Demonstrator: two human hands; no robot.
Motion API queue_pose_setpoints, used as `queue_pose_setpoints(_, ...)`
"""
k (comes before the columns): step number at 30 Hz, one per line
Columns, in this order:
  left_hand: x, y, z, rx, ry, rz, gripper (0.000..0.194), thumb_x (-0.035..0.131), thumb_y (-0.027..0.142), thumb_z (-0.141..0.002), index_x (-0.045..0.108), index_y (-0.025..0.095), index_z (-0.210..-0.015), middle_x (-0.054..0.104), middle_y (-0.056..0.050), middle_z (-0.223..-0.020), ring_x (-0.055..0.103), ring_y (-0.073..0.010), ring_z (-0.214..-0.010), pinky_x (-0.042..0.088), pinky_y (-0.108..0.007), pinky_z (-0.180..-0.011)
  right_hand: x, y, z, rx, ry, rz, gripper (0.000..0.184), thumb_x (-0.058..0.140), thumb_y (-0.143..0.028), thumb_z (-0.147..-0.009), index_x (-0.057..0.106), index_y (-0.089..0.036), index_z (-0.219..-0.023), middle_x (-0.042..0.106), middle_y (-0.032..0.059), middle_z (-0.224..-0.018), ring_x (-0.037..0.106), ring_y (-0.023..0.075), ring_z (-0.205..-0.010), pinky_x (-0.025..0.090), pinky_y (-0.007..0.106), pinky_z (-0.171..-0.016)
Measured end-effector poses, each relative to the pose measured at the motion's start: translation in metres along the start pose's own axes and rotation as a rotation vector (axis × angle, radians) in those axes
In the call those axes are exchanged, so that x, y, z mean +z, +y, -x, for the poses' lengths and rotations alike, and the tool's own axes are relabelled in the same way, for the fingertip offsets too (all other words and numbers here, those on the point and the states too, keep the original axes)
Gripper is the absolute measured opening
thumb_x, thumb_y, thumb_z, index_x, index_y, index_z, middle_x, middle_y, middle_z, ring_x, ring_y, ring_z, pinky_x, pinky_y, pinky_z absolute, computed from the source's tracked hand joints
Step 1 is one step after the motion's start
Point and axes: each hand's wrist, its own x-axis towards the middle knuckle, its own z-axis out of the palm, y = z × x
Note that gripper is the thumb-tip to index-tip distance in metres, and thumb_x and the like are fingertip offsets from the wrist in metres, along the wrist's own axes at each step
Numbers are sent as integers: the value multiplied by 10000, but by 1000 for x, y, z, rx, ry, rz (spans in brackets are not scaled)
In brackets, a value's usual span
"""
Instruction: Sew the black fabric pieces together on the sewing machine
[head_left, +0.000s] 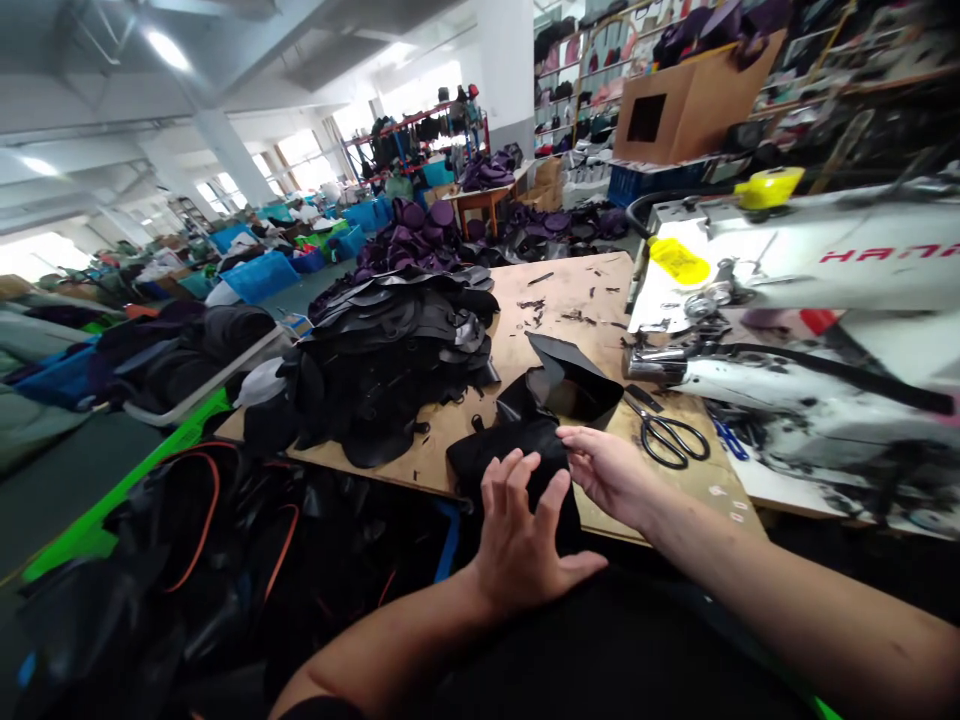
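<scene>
A black fabric piece point(491, 450) lies at the near edge of the wooden worktable point(577, 290). My left hand point(521, 540) rests flat on it, fingers spread and open. My right hand point(611, 470) pinches the same fabric piece at its right edge with thumb and fingers. A stiff black cap-brim piece point(574, 375) lies just behind the fabric. Black scissors point(667, 435) lie on the table to the right of my right hand.
A large heap of black cut pieces point(390, 350) covers the table's left half, purple pieces point(420, 235) behind it. A white sewing machine point(810, 310) stands at the right. Black bags with orange trim point(217, 540) lie at lower left. Blue crates point(259, 275) and shelving stand farther back.
</scene>
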Motion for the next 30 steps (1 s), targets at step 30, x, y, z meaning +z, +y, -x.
queue_pose_setpoints(30, 102, -64, -121, -428, 31, 139, 224, 568, 59, -801, 666, 175, -965, 640, -113, -1069, 612, -261, -1060, 501, -384, -948, -41, -114, 86, -943, -661, 1893, 336, 342, -271, -1061, 576, -213, -828, 641, 40, -825, 583, 143, -649, 384, 278, -579)
